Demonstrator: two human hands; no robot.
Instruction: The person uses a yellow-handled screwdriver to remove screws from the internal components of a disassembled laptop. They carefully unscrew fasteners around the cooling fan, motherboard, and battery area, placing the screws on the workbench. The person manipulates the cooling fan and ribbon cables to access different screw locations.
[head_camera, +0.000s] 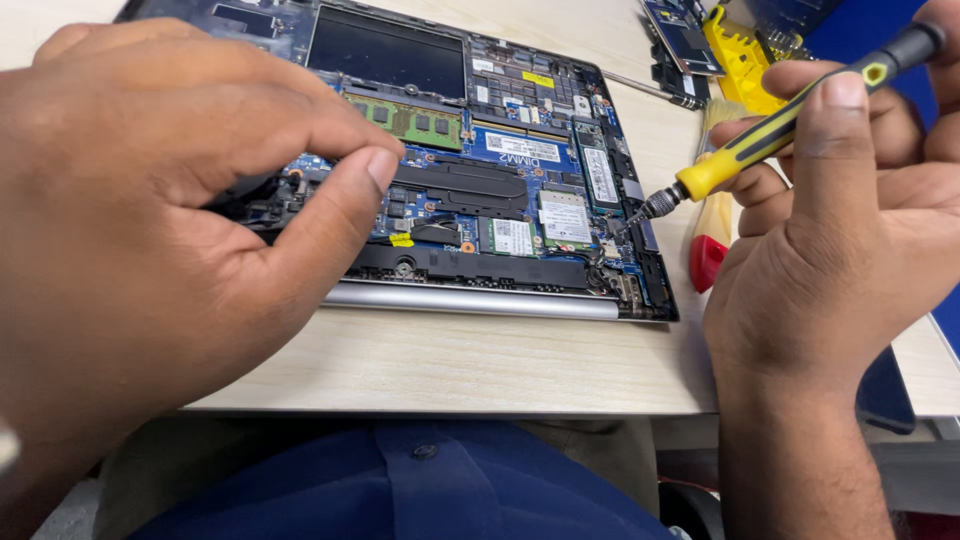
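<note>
Head view: the opened laptop (480, 170) lies on the pale wooden table (450, 360) with its bottom cover already off, so the blue board, the green memory module (410, 120), the black heat pipe (460, 185) and 2 small white-labelled cards (565, 215) are bare. By my reading the opening-up is done and the work is now on the inner screws near the right hinge, with most parts seated in the chassis.

The right hand (830, 240) is clenched around a yellow and black screwdriver (780, 125), thumb laid along the handle, its tip set down on the board at the chassis's right edge. The left hand (140, 210) hovers over the fan corner with thumb and forefinger pinched close; whether anything small sits between them I cannot tell.

The chassis acts as the only tray here, holding the board and its cards. Beyond it lie a yellow plastic tool (740, 60) and a second circuit board (680, 30)
</note>
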